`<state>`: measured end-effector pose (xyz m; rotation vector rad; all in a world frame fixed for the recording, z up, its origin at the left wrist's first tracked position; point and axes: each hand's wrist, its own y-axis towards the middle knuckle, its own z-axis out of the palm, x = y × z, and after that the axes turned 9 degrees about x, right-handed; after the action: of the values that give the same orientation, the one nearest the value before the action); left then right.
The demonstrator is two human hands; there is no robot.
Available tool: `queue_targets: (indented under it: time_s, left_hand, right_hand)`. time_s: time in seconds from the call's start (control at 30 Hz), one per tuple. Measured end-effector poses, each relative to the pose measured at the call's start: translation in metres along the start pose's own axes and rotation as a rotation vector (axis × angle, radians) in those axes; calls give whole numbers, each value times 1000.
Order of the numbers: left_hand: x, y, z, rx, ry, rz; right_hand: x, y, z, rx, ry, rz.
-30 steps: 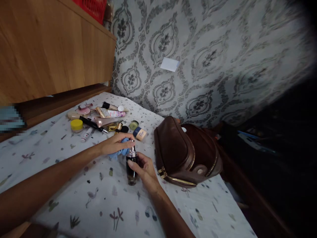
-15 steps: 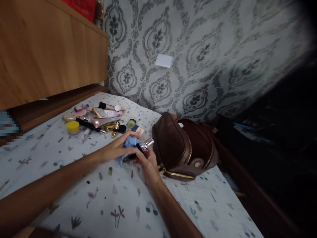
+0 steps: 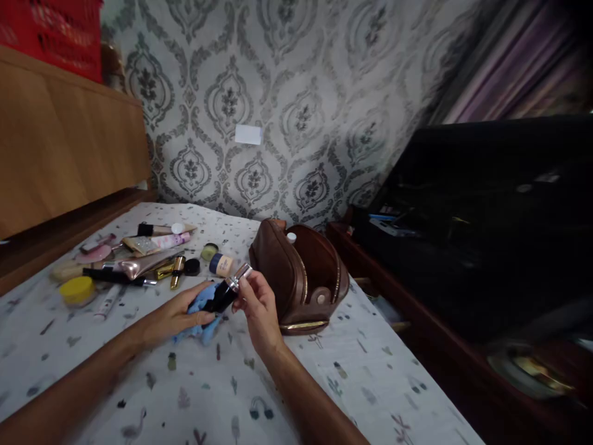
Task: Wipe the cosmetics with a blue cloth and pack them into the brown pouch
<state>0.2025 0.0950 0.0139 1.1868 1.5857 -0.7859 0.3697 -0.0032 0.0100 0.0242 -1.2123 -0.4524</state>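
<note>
My left hand is closed round a crumpled blue cloth, which wraps the lower part of a black bottle. The fingers of my right hand grip the bottle's shiny silver top. The bottle is tilted, its top toward the upper right. Just right of it, an open brown leather bag stands on the patterned white sheet, a small white cap showing inside. Behind my left hand lie a blue-lidded jar, a green-lidded jar and a black round lid.
Several cosmetic tubes and a yellow-lidded jar lie at the left. A wooden cabinet with a red basket rises behind them. At the right stands a large black object beyond the sheet's edge.
The view has swung to the right, so things sit further left. More of the black bottle's body now shows between my hands, and my right fingers have moved up onto its silver top.
</note>
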Motion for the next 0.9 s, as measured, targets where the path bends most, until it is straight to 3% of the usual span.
queue_targets:
  time_s: [0.13,0.3,0.43,0.57,0.67,0.77,0.9]
  left_hand:
    - [-1,-4,0,-38,69,-16]
    - [-12,-2,6,-161,67,-82]
    - [-44,16,20,-212,107,12]
    - [-89,50,40,-402,148,120]
    - [-112,77,52,-494,27,94]
    - [-116,100,57,-391,61,113]
    - [-101,112,59,-153,544,219]
  right_hand:
    - [22,2,-3,75,-35,-18]
    - [67,-2,-10,142,-53,4]
    - [112,-7,-19,133,-136,-86]
    - [156,-5,-33,94,-241,-219]
    - [188,0,-49,21,-346,-352]
    - [212,7,-69,-72,-501,-505]
    - [212,23,-97,-184,-845,-564]
